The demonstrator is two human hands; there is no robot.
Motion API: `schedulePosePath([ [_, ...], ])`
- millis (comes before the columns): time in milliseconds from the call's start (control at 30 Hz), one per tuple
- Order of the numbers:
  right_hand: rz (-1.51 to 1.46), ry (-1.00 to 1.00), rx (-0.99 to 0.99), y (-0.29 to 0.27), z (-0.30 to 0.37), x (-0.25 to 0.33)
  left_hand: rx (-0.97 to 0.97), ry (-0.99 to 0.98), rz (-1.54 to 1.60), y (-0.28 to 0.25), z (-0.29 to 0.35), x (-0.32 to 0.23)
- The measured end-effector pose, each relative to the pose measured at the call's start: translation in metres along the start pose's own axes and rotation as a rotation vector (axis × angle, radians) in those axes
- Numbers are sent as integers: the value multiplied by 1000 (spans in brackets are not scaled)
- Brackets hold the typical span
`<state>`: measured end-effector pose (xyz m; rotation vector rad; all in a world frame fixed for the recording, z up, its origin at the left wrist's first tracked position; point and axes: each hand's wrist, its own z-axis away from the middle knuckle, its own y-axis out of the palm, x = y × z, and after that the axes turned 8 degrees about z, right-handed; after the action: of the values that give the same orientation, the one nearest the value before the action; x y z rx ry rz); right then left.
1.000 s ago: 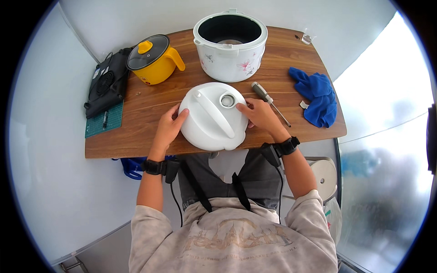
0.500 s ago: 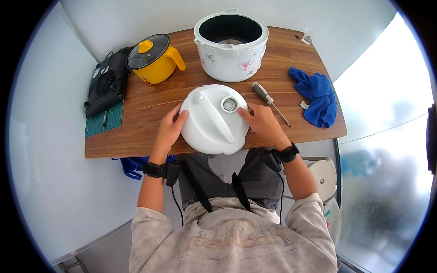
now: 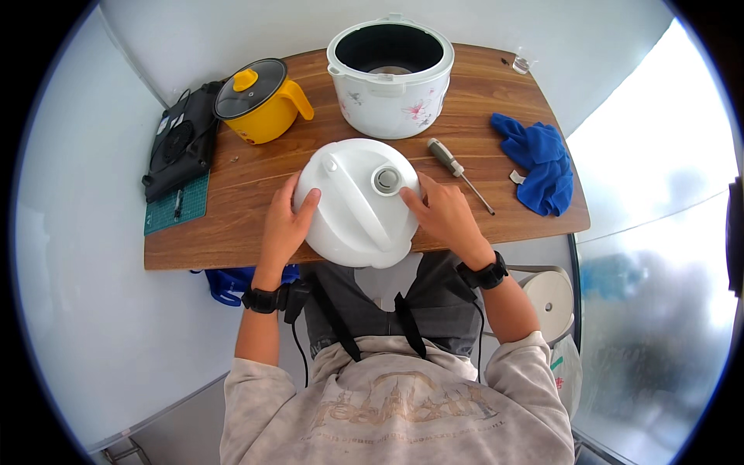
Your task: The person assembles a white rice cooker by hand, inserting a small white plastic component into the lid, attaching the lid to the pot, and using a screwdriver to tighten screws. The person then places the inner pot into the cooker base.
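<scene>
A round white rice cooker lid [image 3: 333,209] is held between my two hands at the table's near edge, its handle and round steam vent facing up. My left hand [image 3: 287,221] grips its left rim, thumb on top and fingers partly hidden. On the opposite rim, my right hand [image 3: 446,213] has its thumb beside the vent, with its other fingers around the edge. Beyond the lid stands the white rice cooker body [image 3: 391,108] with a flower pattern, its top uncovered and its inside dark. A screwdriver [image 3: 460,175] lies to the right of the lid.
At the left are a yellow pot [image 3: 267,116] with a glass lid, a black cooktop-like appliance [image 3: 180,139] and a green cutting mat [image 3: 197,203]. A blue cloth [image 3: 546,167] lies at the right; a small clear cup [image 3: 521,63] stands behind it.
The lid has shifted slightly left and its near edge reaches a little closer to me. Both hands have moved with it, still gripping its sides.
</scene>
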<state>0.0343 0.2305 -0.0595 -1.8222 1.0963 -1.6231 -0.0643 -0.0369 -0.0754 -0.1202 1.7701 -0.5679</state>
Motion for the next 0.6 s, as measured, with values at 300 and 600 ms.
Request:
schedulePosePath([
  [300,-355,81,166,-16,-12,14,-140,-329,743,-28,9,-3],
  [600,154,-346,203,9,-48,-6,-278,-311,743,-69,22,13],
])
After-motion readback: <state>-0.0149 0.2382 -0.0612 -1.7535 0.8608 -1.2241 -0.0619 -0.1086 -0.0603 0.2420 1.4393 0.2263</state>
